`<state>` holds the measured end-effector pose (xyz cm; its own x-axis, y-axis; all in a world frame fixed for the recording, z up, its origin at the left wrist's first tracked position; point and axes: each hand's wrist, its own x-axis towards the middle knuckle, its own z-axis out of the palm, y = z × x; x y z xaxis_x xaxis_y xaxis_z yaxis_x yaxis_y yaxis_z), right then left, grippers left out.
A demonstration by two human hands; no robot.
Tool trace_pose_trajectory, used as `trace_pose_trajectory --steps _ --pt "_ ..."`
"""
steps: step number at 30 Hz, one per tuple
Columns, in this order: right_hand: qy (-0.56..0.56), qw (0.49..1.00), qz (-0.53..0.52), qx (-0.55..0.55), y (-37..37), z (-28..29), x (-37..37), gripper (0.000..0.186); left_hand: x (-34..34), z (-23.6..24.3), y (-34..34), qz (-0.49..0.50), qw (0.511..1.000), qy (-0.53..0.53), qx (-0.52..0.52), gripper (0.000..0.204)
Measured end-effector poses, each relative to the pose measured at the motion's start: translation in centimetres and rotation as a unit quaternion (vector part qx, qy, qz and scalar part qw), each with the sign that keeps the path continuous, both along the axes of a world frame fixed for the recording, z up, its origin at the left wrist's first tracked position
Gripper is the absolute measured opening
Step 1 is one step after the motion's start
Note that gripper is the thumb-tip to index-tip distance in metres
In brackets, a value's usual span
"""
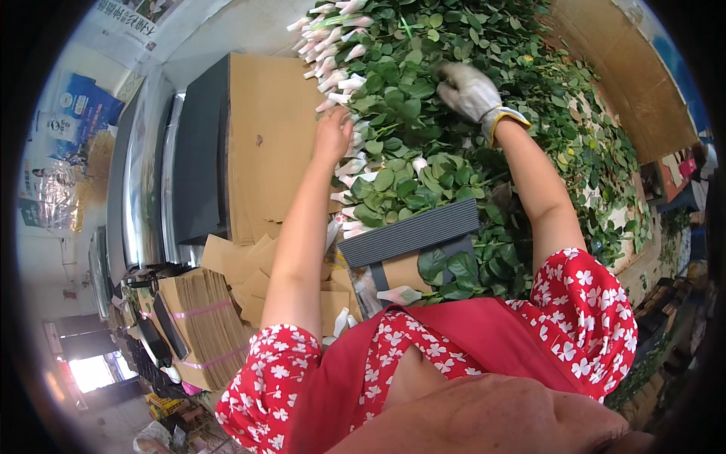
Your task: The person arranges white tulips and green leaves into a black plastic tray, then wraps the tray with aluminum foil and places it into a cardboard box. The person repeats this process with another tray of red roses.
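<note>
White-sleeved buds (330, 82) beside the half-curled fingers of the left hand (333, 136) and leaves (404, 102) beside those of the gloved right hand (467, 92), any hold indiscernible, merit light pressure.

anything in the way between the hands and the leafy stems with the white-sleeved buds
Nothing visible. The left hand is right at the white-sleeved buds, and the gloved right hand is over the leafy stems. The dark ridged board lies nearer the chest, not between them.
</note>
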<state>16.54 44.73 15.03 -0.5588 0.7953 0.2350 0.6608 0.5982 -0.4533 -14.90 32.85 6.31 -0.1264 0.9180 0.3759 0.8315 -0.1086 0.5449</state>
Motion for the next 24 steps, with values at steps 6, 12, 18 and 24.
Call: trace_pose_trajectory --steps 6,12,18,24 --pt "-0.320 0.944 0.024 0.070 2.2 1.2 -3.9 0.034 -2.6 -0.8 5.7 0.001 0.968 0.207 -0.145 0.047" --pt "-0.092 0.962 -0.046 0.255 0.2 2.1 -4.8 0.056 -5.0 7.4 2.4 0.009 0.981 0.149 -0.122 0.034" --pt "-0.110 0.991 0.029 0.076 -5.6 2.3 -5.0 0.045 -5.5 5.7 1.3 -0.019 0.986 0.111 -0.120 0.036" --pt "-0.274 0.960 0.045 -0.021 -3.4 -6.1 -1.4 0.026 -3.7 9.7 3.6 0.005 0.992 -0.026 -0.120 0.034"
